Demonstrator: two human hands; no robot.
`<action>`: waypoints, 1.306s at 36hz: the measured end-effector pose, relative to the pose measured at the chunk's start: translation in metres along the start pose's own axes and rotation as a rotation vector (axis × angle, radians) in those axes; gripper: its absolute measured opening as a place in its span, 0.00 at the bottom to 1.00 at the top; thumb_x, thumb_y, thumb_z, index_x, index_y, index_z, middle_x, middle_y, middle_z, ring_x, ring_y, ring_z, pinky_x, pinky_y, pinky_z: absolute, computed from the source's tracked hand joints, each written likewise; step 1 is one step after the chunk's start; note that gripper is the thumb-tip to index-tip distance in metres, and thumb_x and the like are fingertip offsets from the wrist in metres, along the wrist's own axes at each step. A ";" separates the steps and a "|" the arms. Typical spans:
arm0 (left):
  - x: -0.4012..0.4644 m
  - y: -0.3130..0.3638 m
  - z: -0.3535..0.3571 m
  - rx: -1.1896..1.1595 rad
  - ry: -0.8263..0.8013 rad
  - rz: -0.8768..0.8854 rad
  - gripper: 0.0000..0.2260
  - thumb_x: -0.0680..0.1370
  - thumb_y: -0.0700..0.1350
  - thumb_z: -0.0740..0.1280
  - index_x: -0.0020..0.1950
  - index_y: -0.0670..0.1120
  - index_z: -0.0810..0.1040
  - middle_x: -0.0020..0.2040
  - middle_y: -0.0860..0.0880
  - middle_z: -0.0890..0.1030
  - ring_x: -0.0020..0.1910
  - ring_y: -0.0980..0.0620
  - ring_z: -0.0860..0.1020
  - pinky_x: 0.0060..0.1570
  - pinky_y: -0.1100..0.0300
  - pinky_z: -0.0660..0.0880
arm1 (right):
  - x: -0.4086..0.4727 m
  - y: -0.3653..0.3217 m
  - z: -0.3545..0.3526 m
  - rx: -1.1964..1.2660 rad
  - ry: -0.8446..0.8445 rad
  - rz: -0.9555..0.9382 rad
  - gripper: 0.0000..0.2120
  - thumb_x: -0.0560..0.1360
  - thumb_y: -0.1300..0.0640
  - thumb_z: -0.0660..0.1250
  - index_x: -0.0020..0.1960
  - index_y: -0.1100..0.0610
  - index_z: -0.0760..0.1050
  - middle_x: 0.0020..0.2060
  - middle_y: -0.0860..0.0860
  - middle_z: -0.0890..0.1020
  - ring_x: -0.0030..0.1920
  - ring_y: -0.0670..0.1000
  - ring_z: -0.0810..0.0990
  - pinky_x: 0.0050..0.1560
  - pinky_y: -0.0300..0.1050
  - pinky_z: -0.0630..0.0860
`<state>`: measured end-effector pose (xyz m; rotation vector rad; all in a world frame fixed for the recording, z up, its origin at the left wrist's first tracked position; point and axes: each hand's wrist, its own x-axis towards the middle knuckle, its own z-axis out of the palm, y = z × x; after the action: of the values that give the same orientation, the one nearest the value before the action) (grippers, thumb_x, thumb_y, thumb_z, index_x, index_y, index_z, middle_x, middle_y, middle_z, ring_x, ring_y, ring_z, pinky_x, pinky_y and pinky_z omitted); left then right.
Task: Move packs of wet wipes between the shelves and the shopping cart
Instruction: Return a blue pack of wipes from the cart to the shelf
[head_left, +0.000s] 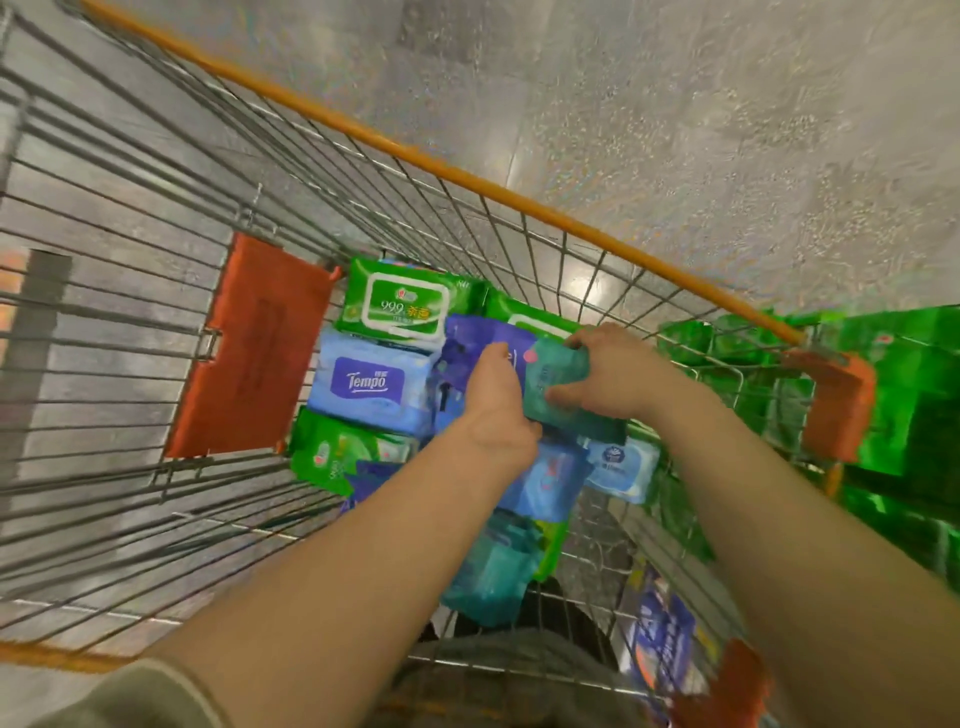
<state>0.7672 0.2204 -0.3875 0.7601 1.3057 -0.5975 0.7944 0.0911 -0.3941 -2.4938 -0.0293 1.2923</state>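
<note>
Teal pack (556, 387) sits over the cart (363, 218) pile, long axis about 11-to-5. Right hand (615, 374) grips it from 3 o'clock; left hand (496, 395) touches it at 9, grip unclear.

Both bare forearms reach forward and down, converging toward the middle. The left hand (498, 387) is seen from its back, wrist slightly bent, with its fingers tucked out of sight at the near edge of a teal wipes pack (558, 387). The right hand (618, 371) curls over the same pack, fingers on its far edge and thumb underneath.
</note>
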 end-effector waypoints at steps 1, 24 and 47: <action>0.000 -0.001 0.000 -0.005 -0.011 -0.008 0.13 0.84 0.51 0.56 0.54 0.46 0.78 0.46 0.44 0.83 0.35 0.47 0.81 0.29 0.61 0.78 | 0.002 0.001 -0.002 0.018 -0.018 0.008 0.33 0.68 0.40 0.76 0.68 0.52 0.71 0.61 0.55 0.74 0.57 0.54 0.74 0.52 0.44 0.72; -0.022 -0.017 -0.014 0.142 -0.337 -0.010 0.23 0.83 0.55 0.61 0.41 0.45 0.89 0.42 0.44 0.88 0.36 0.47 0.86 0.32 0.57 0.82 | -0.044 0.004 -0.008 0.572 0.050 0.097 0.35 0.61 0.48 0.84 0.60 0.53 0.69 0.47 0.45 0.79 0.43 0.45 0.82 0.37 0.39 0.76; -0.246 -0.017 -0.060 0.488 -0.966 0.379 0.42 0.66 0.55 0.78 0.75 0.40 0.70 0.66 0.35 0.80 0.66 0.33 0.78 0.65 0.34 0.75 | -0.323 -0.099 0.001 1.534 0.786 -0.226 0.49 0.49 0.48 0.86 0.64 0.64 0.73 0.52 0.60 0.86 0.48 0.58 0.86 0.46 0.52 0.82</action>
<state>0.6734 0.2490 -0.1531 0.9105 0.1140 -0.8344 0.6162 0.1305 -0.1094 -1.3337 0.5895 -0.0417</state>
